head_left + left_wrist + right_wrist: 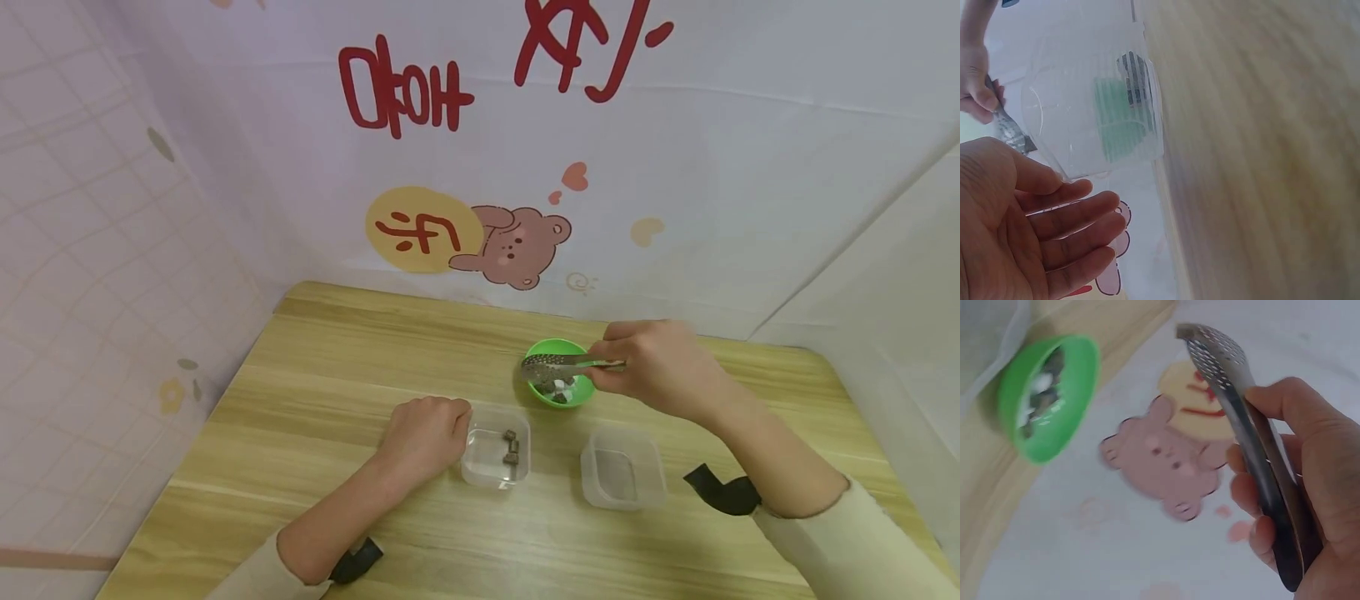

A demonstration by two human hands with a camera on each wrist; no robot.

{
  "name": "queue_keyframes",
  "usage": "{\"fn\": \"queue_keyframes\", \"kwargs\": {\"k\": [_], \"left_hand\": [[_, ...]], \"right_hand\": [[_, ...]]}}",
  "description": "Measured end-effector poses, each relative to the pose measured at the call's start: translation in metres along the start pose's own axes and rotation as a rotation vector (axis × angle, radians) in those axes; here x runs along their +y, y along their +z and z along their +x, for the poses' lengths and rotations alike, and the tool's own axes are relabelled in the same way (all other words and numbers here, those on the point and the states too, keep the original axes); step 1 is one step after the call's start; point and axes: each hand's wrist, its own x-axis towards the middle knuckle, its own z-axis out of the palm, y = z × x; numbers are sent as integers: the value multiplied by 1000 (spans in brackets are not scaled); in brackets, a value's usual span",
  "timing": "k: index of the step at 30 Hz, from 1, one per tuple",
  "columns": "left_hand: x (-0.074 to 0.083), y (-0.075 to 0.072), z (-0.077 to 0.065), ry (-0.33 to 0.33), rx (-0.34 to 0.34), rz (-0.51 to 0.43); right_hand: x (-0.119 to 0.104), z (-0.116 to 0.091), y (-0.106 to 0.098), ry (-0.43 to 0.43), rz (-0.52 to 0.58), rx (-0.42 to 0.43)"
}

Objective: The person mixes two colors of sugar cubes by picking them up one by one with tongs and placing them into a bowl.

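My right hand (660, 367) grips metal tongs (1257, 450) with perforated ends. A small brownish piece (1185, 330) shows at their tips. They are over a green bowl (583, 392) holding dark and white pieces (1042, 390). On the left, my left hand (426, 437) pinches the rim of a clear plastic container (1054, 134) between thumb and forefinger, the other fingers loosely bent. A few dark brownish pieces (512, 457) lie along the right side inside that container.
A second clear plastic container (628, 492) stands to the right, nearer than the bowl. All of it is on a wood-grain table (337, 358). Behind rises a white wall cloth (712, 167) with a printed bear and red characters.
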Motion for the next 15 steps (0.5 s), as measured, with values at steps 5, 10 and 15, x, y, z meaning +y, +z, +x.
{"fn": "queue_keyframes", "kwargs": {"k": [5, 10, 15], "left_hand": [[0, -1, -1, 3, -1, -2], [0, 0, -1, 5, -5, -8], [-1, 1, 0, 1, -4, -5]], "right_hand": [[23, -16, 11, 87, -12, 40], [41, -33, 23, 151, -46, 43], [50, -43, 30, 210, -51, 41]]}}
